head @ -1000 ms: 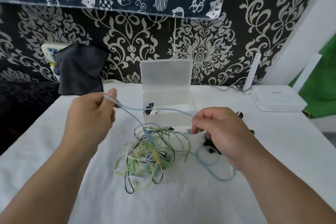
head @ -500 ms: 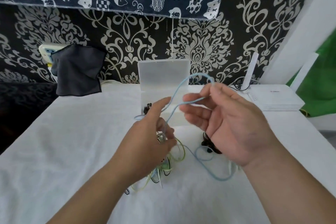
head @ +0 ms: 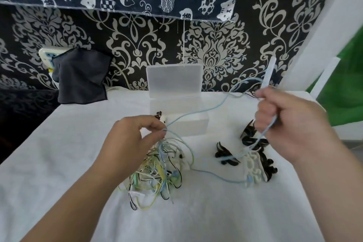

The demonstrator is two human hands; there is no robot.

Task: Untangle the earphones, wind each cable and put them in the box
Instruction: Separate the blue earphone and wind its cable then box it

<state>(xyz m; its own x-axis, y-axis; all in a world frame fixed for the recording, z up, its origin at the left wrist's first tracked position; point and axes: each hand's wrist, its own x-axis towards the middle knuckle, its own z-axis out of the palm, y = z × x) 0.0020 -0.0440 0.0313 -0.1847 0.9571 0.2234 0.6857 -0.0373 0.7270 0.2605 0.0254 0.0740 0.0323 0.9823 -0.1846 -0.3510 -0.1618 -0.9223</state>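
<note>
Left hand (head: pixel 135 139) pinched blue cable (head: pixel 198 112) above tangle (head: pixel 157 171) at table (head: pixel 59 153) middle. Right hand (head: pixel 290 122) fisted around same cable, raised near right edge. Box (head: pixel 176 108) stood open near back edge.

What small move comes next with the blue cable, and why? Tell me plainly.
Probably ease the blue cable up out of the tangle with the left hand while the right hand holds its part. Both hands hold it, yet one stretch runs into the tangle.
</note>
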